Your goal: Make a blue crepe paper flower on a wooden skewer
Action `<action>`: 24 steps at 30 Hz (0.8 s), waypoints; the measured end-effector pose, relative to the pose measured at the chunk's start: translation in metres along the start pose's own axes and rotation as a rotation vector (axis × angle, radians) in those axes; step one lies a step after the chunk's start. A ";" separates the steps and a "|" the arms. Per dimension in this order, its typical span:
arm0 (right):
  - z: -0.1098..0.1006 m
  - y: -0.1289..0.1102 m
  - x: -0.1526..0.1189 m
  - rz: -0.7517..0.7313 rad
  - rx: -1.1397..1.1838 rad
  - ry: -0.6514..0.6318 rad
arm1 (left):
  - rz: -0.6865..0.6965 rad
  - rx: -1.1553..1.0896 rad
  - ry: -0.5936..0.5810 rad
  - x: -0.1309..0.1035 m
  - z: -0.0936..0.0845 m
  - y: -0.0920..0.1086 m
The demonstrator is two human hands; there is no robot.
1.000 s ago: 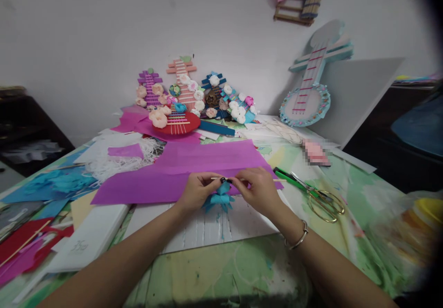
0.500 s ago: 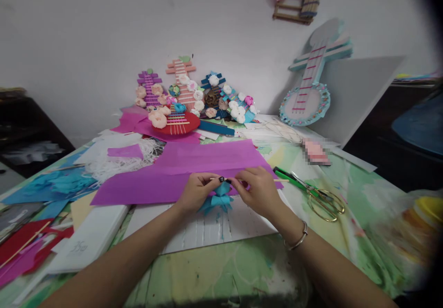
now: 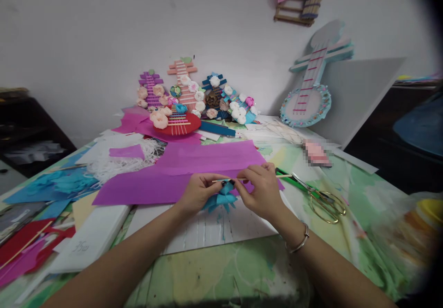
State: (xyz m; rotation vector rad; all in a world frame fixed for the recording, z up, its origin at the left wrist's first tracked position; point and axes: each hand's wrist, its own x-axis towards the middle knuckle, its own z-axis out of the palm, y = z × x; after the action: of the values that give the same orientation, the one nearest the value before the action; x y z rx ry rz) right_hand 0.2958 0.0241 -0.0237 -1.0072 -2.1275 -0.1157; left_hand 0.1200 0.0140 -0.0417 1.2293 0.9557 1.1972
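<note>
Above a white board (image 3: 173,234) with glue-like streaks, my two hands meet at a blue crepe-paper piece (image 3: 224,199) with pointed petal-like ends. My left hand (image 3: 199,192) pinches the top edge of that blue paper. Closed too, my right hand (image 3: 259,188) grips the paper's edge beside a thin wooden stick (image 3: 284,176), which runs across both hands and sticks out to the right. The blue paper hangs below the stick. How far it wraps round the stick is hidden by the fingertips. Purple paper (image 3: 207,158) lies just behind the hands.
Gold-handled scissors (image 3: 327,206) and a green cutter (image 3: 294,181) lie to the right. A jar with a yellow lid (image 3: 429,211) stands at the far right. Left are a white box (image 3: 90,239), blue crepe paper (image 3: 65,181) and white shreds (image 3: 114,165). Decorated paper guitars (image 3: 185,86) lean at the wall.
The stick has tilted and sticks out higher on the right. The blue paper has turned and shifted slightly right, while both hands keep their pinch.
</note>
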 end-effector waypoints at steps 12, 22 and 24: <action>0.001 -0.001 0.003 0.051 -0.014 -0.023 | 0.017 0.065 0.002 -0.002 0.003 0.001; 0.001 -0.002 0.003 0.067 0.012 -0.018 | 0.120 0.089 -0.001 -0.004 0.003 0.006; 0.002 -0.002 0.002 0.058 0.012 -0.012 | 0.182 0.145 0.017 -0.003 0.002 0.007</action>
State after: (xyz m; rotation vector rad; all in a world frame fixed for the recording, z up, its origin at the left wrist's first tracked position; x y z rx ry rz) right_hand 0.2922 0.0252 -0.0233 -1.0640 -2.1055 -0.0689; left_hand 0.1206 0.0100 -0.0347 1.4485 0.9733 1.2999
